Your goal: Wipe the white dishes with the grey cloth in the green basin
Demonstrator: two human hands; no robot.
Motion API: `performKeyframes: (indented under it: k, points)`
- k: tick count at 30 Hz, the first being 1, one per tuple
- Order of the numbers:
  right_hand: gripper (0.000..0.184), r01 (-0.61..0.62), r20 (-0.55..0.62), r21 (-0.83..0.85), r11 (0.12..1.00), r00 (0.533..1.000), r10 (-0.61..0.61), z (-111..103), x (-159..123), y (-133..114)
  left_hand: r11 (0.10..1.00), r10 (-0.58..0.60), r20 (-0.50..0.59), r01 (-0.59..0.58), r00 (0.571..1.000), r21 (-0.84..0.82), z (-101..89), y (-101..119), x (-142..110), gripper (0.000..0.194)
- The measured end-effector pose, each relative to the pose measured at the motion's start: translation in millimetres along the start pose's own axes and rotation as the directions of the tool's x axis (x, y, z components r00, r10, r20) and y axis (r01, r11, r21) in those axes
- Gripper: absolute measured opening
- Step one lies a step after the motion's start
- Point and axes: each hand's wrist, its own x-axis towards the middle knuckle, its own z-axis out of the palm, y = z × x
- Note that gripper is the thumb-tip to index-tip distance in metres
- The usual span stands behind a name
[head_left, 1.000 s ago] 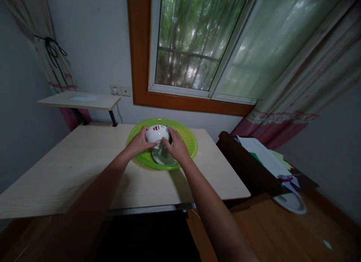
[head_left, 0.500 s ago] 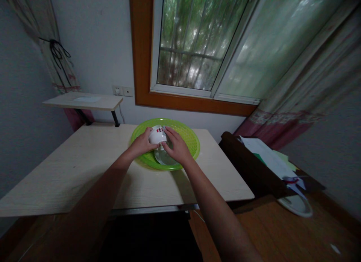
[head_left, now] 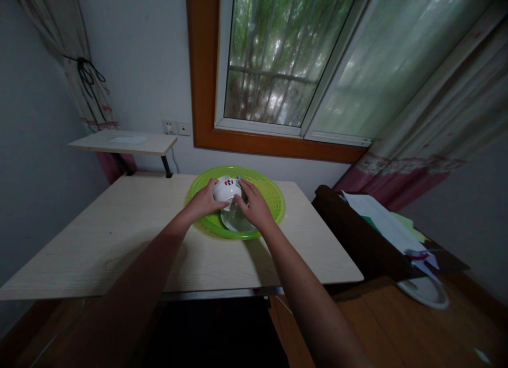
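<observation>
"How are the fingers?"
"Curled, thumbs apart: left hand [head_left: 205, 201] grips the white bowl's [head_left: 227, 192] left side, right hand [head_left: 255, 203] its right edge."
"Which is nearer?"
"Neither; it sits between them, round, no clear long axis."
"Underneath?"
"A see-through dish [head_left: 237, 222], in the green basket [head_left: 275, 195], on the table [head_left: 135, 220]."

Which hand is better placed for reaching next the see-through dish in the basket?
Probably the right hand: in this view it overlaps the right edge of the see-through dish. The left hand, on the white bowl, lies mostly left of the dish.
</observation>
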Motion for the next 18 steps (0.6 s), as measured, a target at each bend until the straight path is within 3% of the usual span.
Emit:
performKeyframes:
  k: [4,8,13,18]
  points:
    - [0.055,-0.077,-0.008,0.008,0.997,0.997,0.077,4.9,-0.6,5.9,1.0,0.002,-0.003,-0.002,1.0,0.001,-0.6,0.4,0.1,0.082]
    - [0.056,-0.07,-0.004,0.007,0.998,0.998,0.07,5.1,-0.9,6.0,1.0,-0.006,0.003,0.006,1.0,0.003,-1.3,2.0,-0.5,0.082]
    - [0.057,-0.005,0.012,-0.002,1.0,1.0,0.005,0.5,-0.5,1.0,1.0,-0.013,0.004,0.013,1.0,0.02,-2.0,3.9,-0.9,0.082]
    - [0.054,0.158,0.045,-0.006,0.987,0.987,-0.157,-5.6,-0.6,-7.1,0.999,0.0,0.023,-0.001,1.0,0.049,-1.6,4.9,-0.9,0.078]
